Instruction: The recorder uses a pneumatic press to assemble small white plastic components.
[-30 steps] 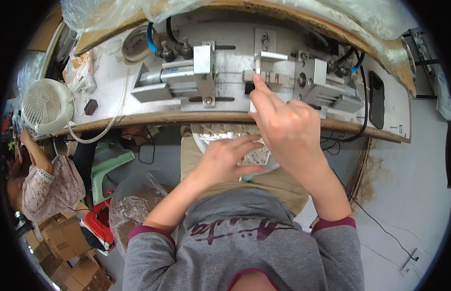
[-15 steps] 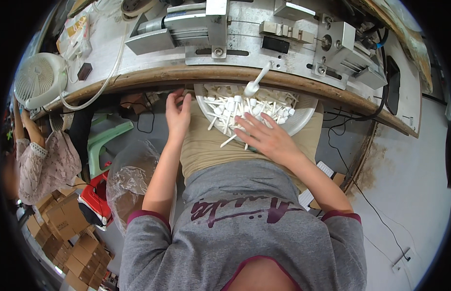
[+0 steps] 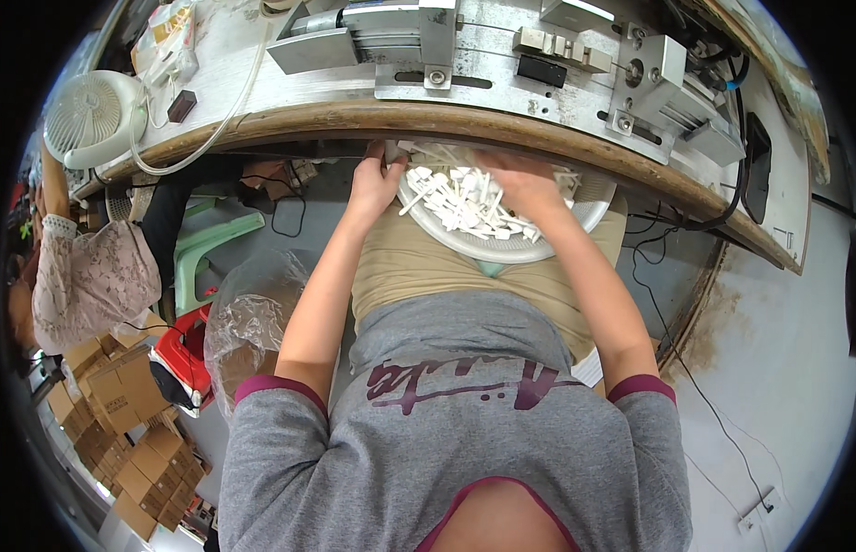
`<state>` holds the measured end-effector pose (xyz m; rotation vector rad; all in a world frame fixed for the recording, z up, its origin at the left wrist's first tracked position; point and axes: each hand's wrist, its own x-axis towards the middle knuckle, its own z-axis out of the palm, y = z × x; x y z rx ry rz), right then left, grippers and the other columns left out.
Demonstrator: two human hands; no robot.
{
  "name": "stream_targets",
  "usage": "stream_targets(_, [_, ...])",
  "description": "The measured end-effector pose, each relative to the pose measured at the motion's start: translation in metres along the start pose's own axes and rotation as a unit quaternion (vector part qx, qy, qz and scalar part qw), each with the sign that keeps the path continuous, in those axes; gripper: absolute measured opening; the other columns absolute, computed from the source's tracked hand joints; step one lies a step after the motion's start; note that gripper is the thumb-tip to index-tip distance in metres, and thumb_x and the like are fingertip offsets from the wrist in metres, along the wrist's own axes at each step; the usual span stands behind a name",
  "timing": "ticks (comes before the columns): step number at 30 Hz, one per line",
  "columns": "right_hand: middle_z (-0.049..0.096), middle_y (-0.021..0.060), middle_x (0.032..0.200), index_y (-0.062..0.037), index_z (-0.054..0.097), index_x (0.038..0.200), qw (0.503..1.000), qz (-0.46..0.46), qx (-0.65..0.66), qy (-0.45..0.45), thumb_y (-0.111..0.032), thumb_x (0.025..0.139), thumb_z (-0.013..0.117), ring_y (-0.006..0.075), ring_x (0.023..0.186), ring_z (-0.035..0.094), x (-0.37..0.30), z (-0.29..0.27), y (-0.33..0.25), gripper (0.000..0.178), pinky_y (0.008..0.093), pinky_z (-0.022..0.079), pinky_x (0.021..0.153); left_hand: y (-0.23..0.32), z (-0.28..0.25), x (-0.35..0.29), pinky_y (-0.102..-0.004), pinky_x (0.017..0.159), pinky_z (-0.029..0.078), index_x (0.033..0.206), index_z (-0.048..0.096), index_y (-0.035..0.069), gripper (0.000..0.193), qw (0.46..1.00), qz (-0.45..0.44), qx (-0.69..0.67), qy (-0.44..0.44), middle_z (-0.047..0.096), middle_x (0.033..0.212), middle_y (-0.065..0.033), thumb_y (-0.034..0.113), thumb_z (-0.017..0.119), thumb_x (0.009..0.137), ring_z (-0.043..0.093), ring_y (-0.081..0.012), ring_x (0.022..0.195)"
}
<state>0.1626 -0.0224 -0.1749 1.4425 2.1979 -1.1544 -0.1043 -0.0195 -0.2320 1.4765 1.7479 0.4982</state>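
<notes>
A round white plastic basket point(image 3: 465, 248) rests on my lap, its far part under the bench edge. It holds a heap of small white plastic sticks point(image 3: 460, 198) with wider, cap-like ends. At the basket's left rim, my left hand point(image 3: 376, 187) is closed with the fingers curled round the edge. My right hand point(image 3: 525, 186) reaches over the heap towards the far side, close under the bench edge. Its fingers are blurred and partly hidden, so I cannot tell what they hold.
Metal clamping fixtures point(image 3: 428, 46) stand on the workbench point(image 3: 290, 120), beside a small white fan point(image 3: 95, 120). Left of me are a clear plastic bag point(image 3: 253, 313), a green stool point(image 3: 212, 244), cardboard boxes point(image 3: 124, 391) and another person's lace sleeve point(image 3: 106, 267). Black cables point(image 3: 667, 322) trail at right.
My left hand has gone from open beside the basket to its rim. My right hand has moved from the heap's near side to its far side. The white piece at the bench edge is gone from there.
</notes>
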Motion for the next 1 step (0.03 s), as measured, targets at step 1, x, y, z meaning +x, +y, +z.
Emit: stream_targets(1, [0.044,0.0032,0.158,-0.0282,0.026,0.159,1.000,0.001,0.001,0.002,-0.019,0.090,0.065,0.0178,0.144,0.042,-0.0026,0.0005,0.0000,0.079,0.0403,0.036,0.117,0.0016,0.0002,-0.0009,-0.0403,0.073,0.054,0.128,0.059,0.000,0.046,1.000,0.002,0.001,-0.001,0.070,0.090,-0.0257,0.026,0.069,0.091,0.068,-0.0327,0.074])
